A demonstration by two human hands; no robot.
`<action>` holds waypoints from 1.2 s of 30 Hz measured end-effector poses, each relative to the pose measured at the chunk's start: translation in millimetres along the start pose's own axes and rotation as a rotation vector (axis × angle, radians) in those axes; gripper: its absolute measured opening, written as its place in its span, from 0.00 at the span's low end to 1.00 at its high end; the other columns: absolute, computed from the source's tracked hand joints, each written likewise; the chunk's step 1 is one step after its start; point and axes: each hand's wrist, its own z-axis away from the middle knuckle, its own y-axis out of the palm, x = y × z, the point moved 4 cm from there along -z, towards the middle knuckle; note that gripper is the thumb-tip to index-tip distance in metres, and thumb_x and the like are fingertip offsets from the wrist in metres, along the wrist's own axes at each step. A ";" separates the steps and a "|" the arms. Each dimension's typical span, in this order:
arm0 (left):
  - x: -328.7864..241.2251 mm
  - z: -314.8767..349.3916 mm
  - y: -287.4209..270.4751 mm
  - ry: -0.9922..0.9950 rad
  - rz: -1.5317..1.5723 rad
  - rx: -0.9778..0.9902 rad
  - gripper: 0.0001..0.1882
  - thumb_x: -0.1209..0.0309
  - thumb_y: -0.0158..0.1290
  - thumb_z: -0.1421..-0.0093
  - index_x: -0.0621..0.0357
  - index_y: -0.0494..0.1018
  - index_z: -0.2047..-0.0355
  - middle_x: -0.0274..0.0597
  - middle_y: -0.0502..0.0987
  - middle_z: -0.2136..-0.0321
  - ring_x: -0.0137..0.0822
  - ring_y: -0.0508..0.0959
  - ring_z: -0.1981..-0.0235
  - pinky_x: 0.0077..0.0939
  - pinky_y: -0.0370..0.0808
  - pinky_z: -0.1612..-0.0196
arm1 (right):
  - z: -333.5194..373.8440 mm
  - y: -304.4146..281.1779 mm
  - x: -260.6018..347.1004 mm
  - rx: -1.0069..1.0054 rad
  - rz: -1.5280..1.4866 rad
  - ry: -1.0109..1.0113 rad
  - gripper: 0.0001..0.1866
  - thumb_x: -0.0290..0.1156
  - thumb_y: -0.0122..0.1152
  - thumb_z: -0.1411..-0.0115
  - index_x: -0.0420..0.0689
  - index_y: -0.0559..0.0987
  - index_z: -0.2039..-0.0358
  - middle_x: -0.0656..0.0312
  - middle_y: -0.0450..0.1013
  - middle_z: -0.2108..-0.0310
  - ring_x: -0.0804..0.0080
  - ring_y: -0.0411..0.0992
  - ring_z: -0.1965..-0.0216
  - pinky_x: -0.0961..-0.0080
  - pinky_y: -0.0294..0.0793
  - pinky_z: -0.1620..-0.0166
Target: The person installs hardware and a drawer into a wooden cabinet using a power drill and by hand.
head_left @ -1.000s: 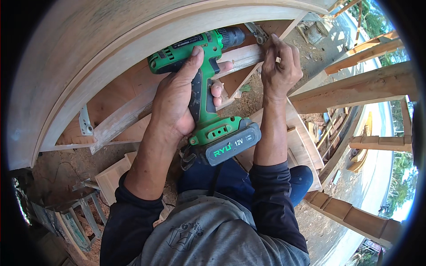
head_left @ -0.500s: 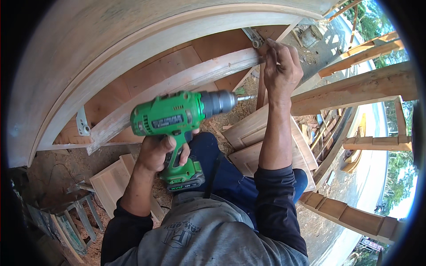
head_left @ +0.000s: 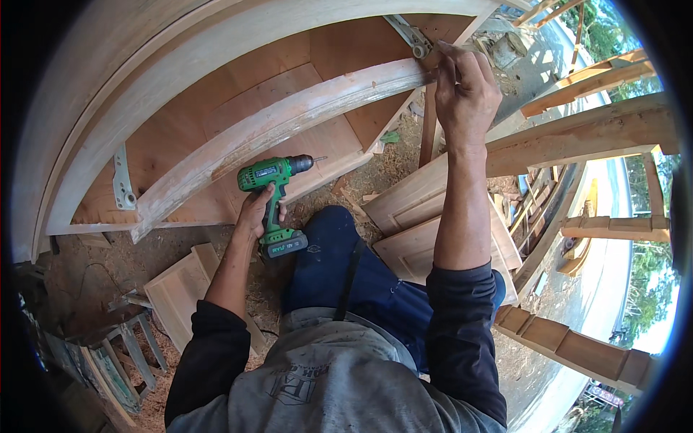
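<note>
Head cam view: green cordless drill [head_left: 263,174] is left of center in the frame, and the left hand [head_left: 252,215] has its fingers wrapped around the handle [head_left: 272,215]. Drill body's long axis runs nearly sideways, tipped up a bit toward the right, so the bit [head_left: 320,158] points right; dark battery [head_left: 286,246] at the bottom. Upper right of the frame, the right hand [head_left: 469,97] has its fingers bunched narrow at the end of a curved wooden rail [head_left: 307,112], near a metal drawer slide [head_left: 407,35]. Can't tell if they're gripping anything tbh.
</note>
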 end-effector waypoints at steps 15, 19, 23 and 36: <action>-1.0 -62.6 -99.7 0.184 -1.138 -0.806 0.34 0.47 0.62 0.41 0.70 0.71 0.54 0.57 0.80 0.64 0.54 0.82 0.62 0.44 0.80 0.58 | -2.9 3.6 18.7 -0.066 -0.103 0.054 0.10 0.22 0.66 0.43 0.50 0.83 0.62 0.63 0.77 0.70 0.68 0.77 0.71 0.74 0.77 0.66; -33.3 26.2 75.9 0.206 -1.625 -0.179 0.38 0.49 0.60 0.40 0.74 0.69 0.45 0.66 0.78 0.57 0.57 0.79 0.54 0.44 0.74 0.48 | 7.1 -1.9 6.7 -0.097 -0.057 0.074 0.10 0.22 0.66 0.44 0.51 0.83 0.62 0.62 0.76 0.71 0.68 0.77 0.72 0.73 0.76 0.67; -143.8 91.5 241.2 0.122 -0.868 0.373 0.22 0.55 0.54 0.33 0.67 0.79 0.59 0.42 0.78 0.77 0.28 0.75 0.80 0.25 0.73 0.76 | 14.2 1.4 3.7 -0.090 -0.038 0.111 0.10 0.22 0.66 0.44 0.51 0.83 0.62 0.62 0.76 0.72 0.66 0.76 0.72 0.71 0.75 0.68; -217.0 -97.5 323.7 0.179 -0.313 0.001 0.14 0.64 0.51 0.30 0.63 0.73 0.55 0.41 0.77 0.71 0.31 0.77 0.75 0.27 0.79 0.63 | 12.6 4.0 8.7 -0.169 0.003 0.157 0.09 0.23 0.64 0.47 0.50 0.79 0.66 0.60 0.75 0.70 0.56 0.76 0.72 0.63 0.77 0.71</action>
